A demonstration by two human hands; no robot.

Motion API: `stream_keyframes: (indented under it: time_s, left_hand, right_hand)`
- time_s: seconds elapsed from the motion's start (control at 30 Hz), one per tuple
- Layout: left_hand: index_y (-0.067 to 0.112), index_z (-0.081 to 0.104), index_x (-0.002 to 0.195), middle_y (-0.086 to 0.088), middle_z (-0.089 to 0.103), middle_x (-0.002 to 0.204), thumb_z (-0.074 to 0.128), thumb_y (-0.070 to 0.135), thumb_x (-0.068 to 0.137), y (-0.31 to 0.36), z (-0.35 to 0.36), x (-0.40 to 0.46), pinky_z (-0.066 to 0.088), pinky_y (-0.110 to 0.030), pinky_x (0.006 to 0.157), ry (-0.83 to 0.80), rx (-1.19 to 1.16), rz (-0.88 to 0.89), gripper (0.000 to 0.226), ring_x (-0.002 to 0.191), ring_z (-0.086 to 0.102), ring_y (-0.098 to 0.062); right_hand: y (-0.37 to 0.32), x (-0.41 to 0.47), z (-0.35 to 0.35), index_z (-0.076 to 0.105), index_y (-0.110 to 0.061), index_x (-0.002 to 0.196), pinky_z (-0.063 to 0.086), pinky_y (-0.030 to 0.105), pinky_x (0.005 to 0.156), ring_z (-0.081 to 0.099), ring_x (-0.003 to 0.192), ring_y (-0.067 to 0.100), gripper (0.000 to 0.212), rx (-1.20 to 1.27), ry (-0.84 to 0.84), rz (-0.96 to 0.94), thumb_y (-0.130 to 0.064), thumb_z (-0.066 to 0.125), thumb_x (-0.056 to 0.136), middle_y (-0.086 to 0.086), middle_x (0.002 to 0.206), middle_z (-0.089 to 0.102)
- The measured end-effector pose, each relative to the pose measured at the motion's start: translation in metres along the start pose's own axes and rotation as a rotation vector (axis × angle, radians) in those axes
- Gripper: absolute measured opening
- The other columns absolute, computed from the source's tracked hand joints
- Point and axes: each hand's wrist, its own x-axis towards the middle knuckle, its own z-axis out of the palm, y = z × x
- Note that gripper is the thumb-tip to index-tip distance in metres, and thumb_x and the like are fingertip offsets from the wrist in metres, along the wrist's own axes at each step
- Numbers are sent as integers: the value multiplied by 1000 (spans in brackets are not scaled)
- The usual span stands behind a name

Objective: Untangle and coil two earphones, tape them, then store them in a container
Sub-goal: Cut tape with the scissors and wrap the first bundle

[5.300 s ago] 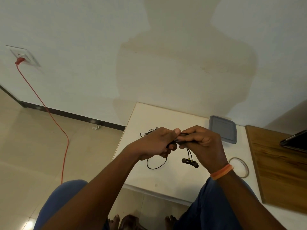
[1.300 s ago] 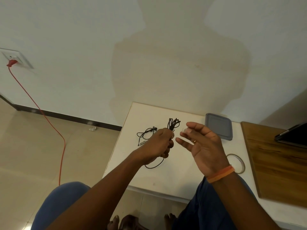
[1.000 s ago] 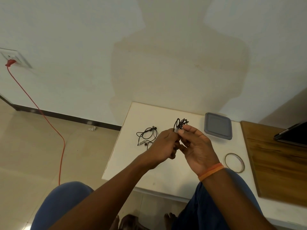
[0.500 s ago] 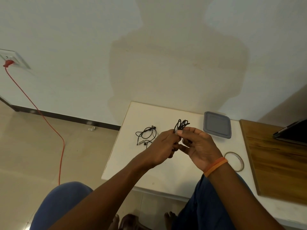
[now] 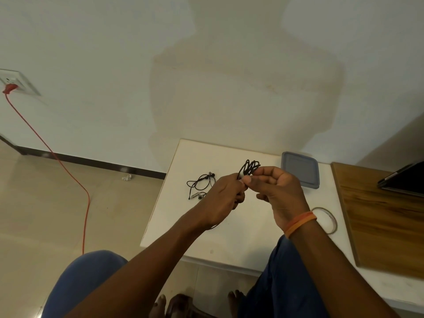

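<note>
A coiled black earphone [image 5: 250, 167] is held above the white table [image 5: 238, 244], its loops sticking up past my fingers. My left hand [image 5: 222, 198] grips the coil from the left. My right hand [image 5: 277, 191] pinches the same coil from the right, with a small pale piece, likely tape, at the fingertips. A second black earphone [image 5: 200, 184] lies loose and tangled on the table to the left of my hands. A roll of clear tape [image 5: 325, 220] lies flat near my right wrist. A grey lidded container [image 5: 300, 169] sits at the table's back.
A wooden board [image 5: 385, 216] lies on the right with a dark tablet [image 5: 403, 182] on it. A red cable [image 5: 68, 171] runs from a wall socket [image 5: 18, 82] down across the floor at left. My knees and feet are below the table's front edge.
My right hand, apart and open with a bit of tape on a finger 1.3 s ago, has closed onto the coil held by my left hand. Both hands stay together on it.
</note>
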Motion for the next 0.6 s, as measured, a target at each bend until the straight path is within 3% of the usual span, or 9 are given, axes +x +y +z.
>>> stream_keyframes:
  time_s: [0.13,0.27,0.37,0.43,0.6]
  left_hand:
    - [38,45,63,15,35,59,40,32,97,-2,0,-1,26,-21,49,17,98,43,35,55,27,-8]
    - [41,53,71,18,41,60,40,38,97,0,2,-2,31,-22,53,11,130,91,29,55,33,-4]
    - [40,54,73,17,42,62,39,41,97,0,2,-3,32,-27,56,45,181,107,28,60,35,-8]
    - [37,50,74,18,45,63,37,42,98,-2,2,-3,34,-28,58,65,248,140,27,61,39,-6]
    - [36,53,92,4,56,73,33,39,104,1,5,-6,47,-49,66,96,424,257,23,69,52,-17]
  right_hand:
    - [1,1,-1,68,-16,100,52,33,71,72,91,20,62,72,-83,124,-41,84,46,2,91,77]
    - [2,-1,1,61,-13,103,55,33,65,72,83,19,59,274,-100,249,-30,82,51,4,87,75]
    - [6,-1,3,57,-15,89,56,33,58,66,79,20,52,298,-5,270,-31,84,48,3,82,70]
    - [9,-2,4,60,-14,77,57,33,59,63,72,17,40,308,-52,272,-32,84,50,1,74,69]
    - [12,0,3,72,-13,86,58,34,67,72,82,18,22,421,-141,265,-20,77,65,6,90,75]
